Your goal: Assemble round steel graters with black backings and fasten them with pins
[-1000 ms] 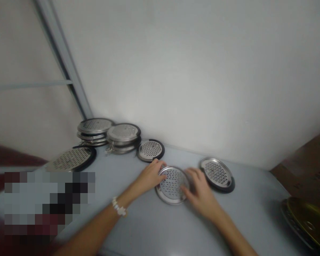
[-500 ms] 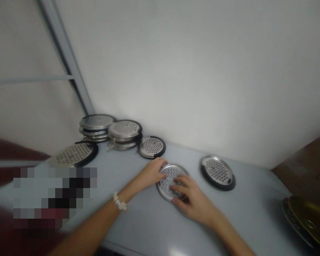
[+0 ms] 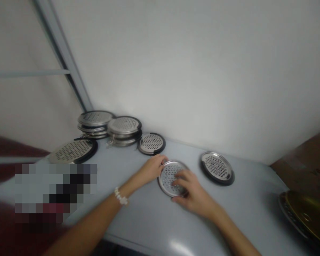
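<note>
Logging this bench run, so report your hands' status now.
Left hand at rim of perforated steel disc. Right hand spread on its face. Black-rimmed perforated disc just beyond right hand, not touching.

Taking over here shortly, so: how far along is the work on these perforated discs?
Seemingly done: two stacks by the wall. In hand: a steel disc between the left hand and right hand. Seemingly left: three loose black-rimmed discs on the table.

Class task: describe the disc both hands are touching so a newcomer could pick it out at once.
On the pale grey table by the white wall, perforated steel discs lie scattered. The frontmost disc, touched by the left hand and right hand, alone shows no black edge.
</note>
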Available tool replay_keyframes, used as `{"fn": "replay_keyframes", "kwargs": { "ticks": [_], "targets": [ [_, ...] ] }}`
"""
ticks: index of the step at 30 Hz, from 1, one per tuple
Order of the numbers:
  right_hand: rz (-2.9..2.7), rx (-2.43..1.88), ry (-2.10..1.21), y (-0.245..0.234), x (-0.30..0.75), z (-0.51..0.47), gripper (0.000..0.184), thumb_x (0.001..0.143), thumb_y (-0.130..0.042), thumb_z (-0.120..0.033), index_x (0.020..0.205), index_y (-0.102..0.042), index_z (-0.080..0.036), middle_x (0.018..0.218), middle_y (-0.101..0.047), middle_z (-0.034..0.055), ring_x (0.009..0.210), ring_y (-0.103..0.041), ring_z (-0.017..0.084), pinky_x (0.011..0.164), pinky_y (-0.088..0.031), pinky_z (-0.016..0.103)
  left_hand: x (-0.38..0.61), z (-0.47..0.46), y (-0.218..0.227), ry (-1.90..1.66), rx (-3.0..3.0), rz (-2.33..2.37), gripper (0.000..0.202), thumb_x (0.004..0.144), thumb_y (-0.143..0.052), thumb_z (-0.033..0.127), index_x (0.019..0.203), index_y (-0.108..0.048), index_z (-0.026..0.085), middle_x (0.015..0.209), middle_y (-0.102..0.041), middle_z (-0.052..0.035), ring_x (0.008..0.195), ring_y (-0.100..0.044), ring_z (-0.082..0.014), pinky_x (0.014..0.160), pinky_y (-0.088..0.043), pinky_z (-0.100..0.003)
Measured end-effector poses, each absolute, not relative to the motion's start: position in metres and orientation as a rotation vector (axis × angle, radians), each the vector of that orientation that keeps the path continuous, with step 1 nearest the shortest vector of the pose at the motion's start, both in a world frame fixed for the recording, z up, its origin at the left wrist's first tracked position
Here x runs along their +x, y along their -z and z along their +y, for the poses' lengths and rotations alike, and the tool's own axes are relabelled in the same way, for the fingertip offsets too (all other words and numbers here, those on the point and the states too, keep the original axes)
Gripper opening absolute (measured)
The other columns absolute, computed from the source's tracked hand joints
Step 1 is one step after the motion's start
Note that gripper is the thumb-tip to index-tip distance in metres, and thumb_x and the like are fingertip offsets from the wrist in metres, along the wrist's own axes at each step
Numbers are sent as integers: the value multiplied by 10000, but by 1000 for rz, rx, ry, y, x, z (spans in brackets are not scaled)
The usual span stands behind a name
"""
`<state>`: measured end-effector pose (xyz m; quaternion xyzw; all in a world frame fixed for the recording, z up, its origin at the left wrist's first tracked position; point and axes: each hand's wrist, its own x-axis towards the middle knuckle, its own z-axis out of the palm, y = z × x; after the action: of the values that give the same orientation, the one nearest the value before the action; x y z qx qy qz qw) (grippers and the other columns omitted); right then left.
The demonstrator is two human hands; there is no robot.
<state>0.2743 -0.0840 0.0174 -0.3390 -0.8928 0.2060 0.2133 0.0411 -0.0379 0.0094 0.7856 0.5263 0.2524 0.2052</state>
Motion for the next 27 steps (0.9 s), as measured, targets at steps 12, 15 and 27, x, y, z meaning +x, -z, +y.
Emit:
{"fn": "replay_keyframes", "kwargs": {
  "ticks": [12, 15, 27],
  "targets": [
    [-2259, -928, -721, -26, 284, -76, 319, 876, -694, -404, 1150, -688, -242, 1203, -651, 87, 1159, -556, 257, 1039, -418, 439, 43, -38, -17, -595, 2135, 1619, 277, 877, -541, 125, 1113, -681, 159, 887, -728, -57, 820, -662, -196, 791, -478, -277],
    [-2044, -1027, -660, -30, 299, -64, 242, 930, -606, -389, 1091, -695, -231, 1140, -678, 82, 1102, -596, 245, 1008, -438, 412, 43, -37, -17, -575, 2114, 1647, 283, 865, -568, 135, 1123, -682, 150, 869, -730, -59, 801, -665, -198, 762, -473, -275],
    [-1624, -1921, 5, 30, 423, -3, 470, 824, -488, -220, 1268, -587, -101, 1139, -624, 258, 1153, -554, 403, 957, -408, 556, 44, -35, -17, -582, 2175, 1695, 300, 869, -500, 80, 1073, -712, 137, 963, -738, -105, 929, -668, -228, 871, -474, -315]
  ]
}}
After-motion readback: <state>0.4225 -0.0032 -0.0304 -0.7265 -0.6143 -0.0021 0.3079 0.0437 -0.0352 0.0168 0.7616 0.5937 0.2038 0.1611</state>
